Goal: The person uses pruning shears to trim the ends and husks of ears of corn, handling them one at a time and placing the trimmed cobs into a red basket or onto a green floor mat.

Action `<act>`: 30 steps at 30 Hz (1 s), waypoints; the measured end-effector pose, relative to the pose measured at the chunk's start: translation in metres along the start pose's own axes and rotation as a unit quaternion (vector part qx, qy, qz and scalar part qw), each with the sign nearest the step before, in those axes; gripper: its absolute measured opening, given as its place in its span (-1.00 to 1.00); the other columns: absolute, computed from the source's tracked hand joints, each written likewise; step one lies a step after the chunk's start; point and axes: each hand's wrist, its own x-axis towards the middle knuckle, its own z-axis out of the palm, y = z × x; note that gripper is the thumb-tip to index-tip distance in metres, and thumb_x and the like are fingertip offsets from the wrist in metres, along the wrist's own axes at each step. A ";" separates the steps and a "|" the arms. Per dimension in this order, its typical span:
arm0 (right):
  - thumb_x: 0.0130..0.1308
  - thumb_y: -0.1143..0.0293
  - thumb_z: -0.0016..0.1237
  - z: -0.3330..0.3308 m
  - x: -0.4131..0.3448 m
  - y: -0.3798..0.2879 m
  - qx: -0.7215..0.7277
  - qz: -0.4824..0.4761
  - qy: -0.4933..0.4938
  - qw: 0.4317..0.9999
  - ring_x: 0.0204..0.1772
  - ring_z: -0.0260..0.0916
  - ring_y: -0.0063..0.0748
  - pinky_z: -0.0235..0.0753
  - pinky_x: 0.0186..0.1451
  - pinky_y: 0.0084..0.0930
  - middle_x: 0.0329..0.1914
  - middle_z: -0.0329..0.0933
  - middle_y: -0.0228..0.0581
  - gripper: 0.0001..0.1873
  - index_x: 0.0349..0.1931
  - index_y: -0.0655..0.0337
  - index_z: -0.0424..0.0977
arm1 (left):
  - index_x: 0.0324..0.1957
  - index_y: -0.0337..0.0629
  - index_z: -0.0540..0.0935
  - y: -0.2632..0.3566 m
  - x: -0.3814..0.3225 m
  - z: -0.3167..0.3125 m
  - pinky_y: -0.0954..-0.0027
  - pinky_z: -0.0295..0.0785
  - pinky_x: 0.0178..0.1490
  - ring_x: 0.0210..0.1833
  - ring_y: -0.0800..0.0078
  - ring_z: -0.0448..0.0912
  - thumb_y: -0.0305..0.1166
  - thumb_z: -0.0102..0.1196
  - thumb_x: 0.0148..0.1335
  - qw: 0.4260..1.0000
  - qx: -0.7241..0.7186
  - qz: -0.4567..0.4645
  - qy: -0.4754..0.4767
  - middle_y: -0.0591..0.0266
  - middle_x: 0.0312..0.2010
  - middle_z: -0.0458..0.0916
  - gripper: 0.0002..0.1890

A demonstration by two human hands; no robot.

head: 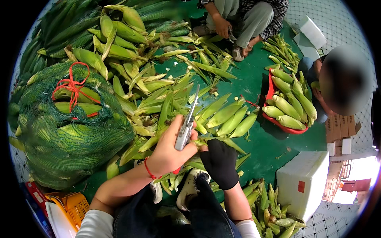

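My left hand (171,148), with a red cord at the wrist, grips a grey metal cutting tool (187,128). Its long narrow blade points away from me. My right hand (220,163), in a black glove, is closed on a green corn husk (200,143) just beside my left thumb. How much of an ear lies under the hands is hidden. Beyond my right hand, several trimmed ears of corn (230,121) lie side by side on the green floor. Loose husks (157,104) are heaped ahead and to the left.
A green mesh sack of corn (74,142), tied with red cord, stands at left. Unshucked ears (119,38) lie behind it. A red basket (290,130) holds trimmed ears, near a person (320,92). Another person's hand (223,26) is ahead. A white foam box (300,181) stands at right.
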 end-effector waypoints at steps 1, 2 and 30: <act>0.19 0.32 -0.01 0.005 -0.003 0.003 0.021 0.000 0.025 0.999 -0.58 0.35 -0.01 0.27 -0.57 -0.24 -0.63 0.32 -0.11 -0.78 -0.50 0.19 0.27 | -0.03 -0.15 0.30 0.000 0.001 0.001 0.60 0.30 -0.24 -0.27 0.68 0.37 -0.68 0.00 0.02 1.000 0.001 0.011 0.007 0.35 -0.31 0.40 -0.57; 0.22 0.36 -0.05 0.008 -0.006 0.003 0.059 0.015 0.057 0.997 -0.61 0.34 -0.12 0.24 -0.57 -0.29 -0.67 0.27 -0.08 -0.80 -0.50 0.24 0.29 | -0.03 -0.17 0.31 -0.004 0.002 0.001 0.59 0.30 -0.21 -0.25 0.66 0.38 -0.68 -0.02 -0.01 0.999 -0.031 -0.005 0.028 0.34 -0.30 0.42 -0.56; 0.03 0.49 0.06 0.003 -0.027 0.024 0.029 0.031 0.147 0.988 -0.08 0.34 -0.23 0.38 -0.04 -0.40 -0.01 0.36 -0.15 -0.58 -0.02 0.07 0.47 | 0.04 -0.11 0.31 -0.049 -0.004 -0.012 0.52 0.39 -0.43 -0.41 0.55 0.46 -0.60 -0.12 0.00 0.937 -0.332 -0.086 0.070 0.22 -0.24 0.52 -0.53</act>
